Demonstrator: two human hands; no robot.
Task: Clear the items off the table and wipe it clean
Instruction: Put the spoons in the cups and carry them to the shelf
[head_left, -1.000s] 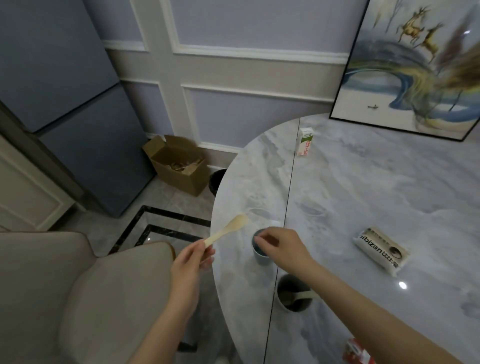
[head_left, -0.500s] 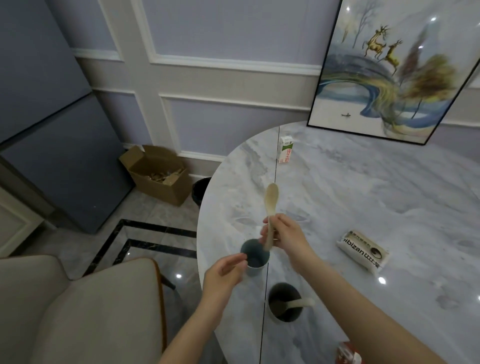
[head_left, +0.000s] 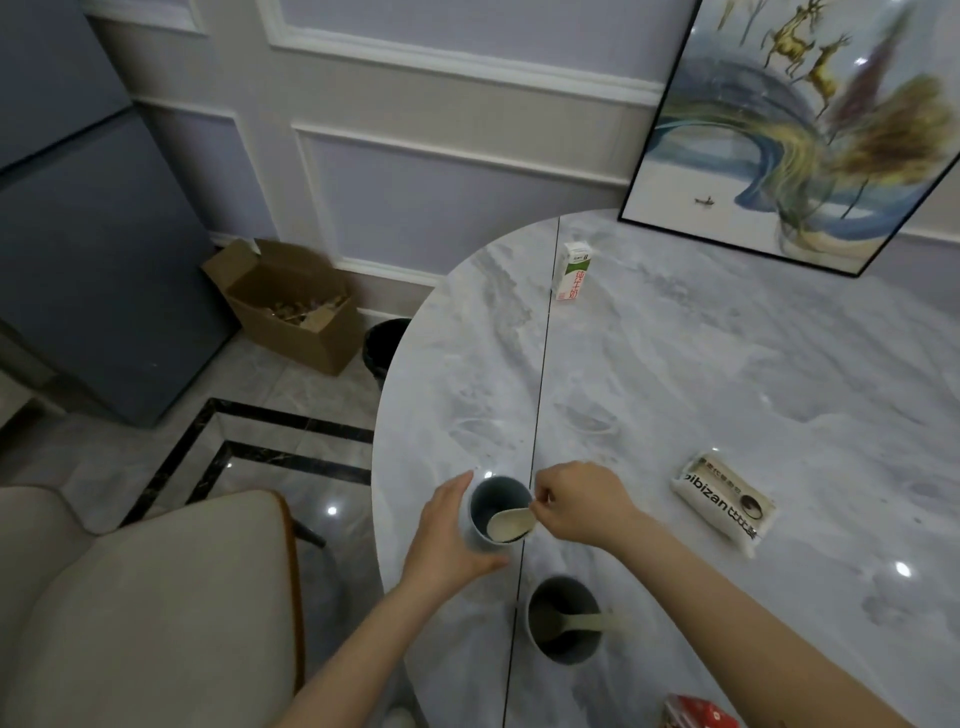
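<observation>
A blue-grey cup stands near the left edge of the marble table. My left hand wraps around its left side. My right hand pinches the handle of a pale spoon whose bowl sits inside the cup. Closer to me stands a second cup with another spoon in it. A white snack packet lies to the right. A small milk carton stands at the far side.
A red packet shows at the table's near edge. A framed painting leans on the wall at the back of the table. A beige chair is on my left; a cardboard box and a black bin are on the floor.
The spoon passed from my left hand to my right, which lowered it bowl-first into the cup. My left hand moved in and took hold of the cup's side.
</observation>
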